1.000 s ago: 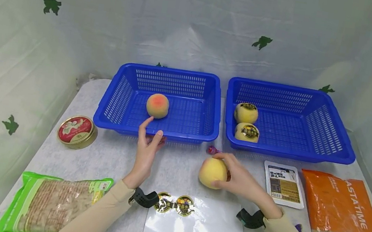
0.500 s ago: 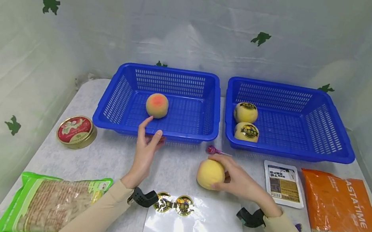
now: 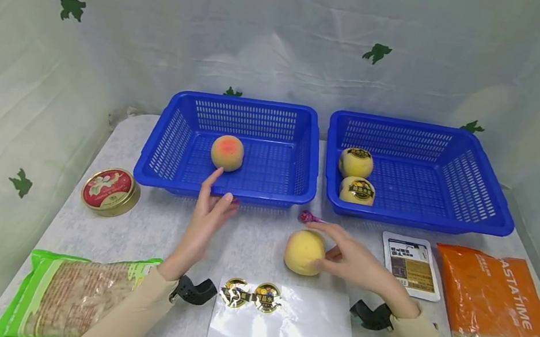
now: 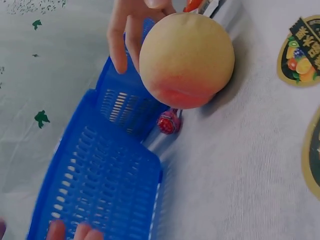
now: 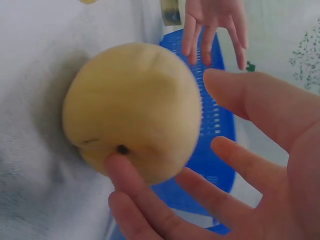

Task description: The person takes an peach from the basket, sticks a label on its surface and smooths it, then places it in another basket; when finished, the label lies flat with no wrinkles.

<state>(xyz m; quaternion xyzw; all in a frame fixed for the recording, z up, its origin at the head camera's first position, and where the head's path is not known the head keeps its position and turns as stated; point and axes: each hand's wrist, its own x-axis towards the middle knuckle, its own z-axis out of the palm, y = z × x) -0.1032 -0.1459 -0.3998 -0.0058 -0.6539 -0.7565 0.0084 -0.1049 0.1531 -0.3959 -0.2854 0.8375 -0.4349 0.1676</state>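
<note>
A yellow peach (image 3: 304, 253) with a red blush, seen in the left wrist view, sits on the table in front of the baskets. My right hand (image 3: 357, 263) is at its right side. In the right wrist view its fingers are spread, one fingertip (image 5: 117, 167) at the peach and the thumb (image 5: 230, 87) apart from it. My left hand (image 3: 204, 223) is held with its fingers loosely spread at the front rim of the left blue basket (image 3: 240, 193). Another peach (image 3: 227, 153) lies in that basket, just beyond the left index finger.
The right blue basket (image 3: 419, 219) holds two peaches (image 3: 356, 164) with black-gold labels. A sheet (image 3: 298, 330) with two round stickers (image 3: 266, 298) lies in front. Around are a lollipop (image 3: 307, 216), round tin (image 3: 111, 192), green-edged bag (image 3: 83, 298), white packet (image 3: 411, 266) and orange bag (image 3: 496, 301).
My right hand has loosened from the peach and drawn slightly right, while the peach stays on the table. My left hand has shifted a little left and its wrist has turned.
</note>
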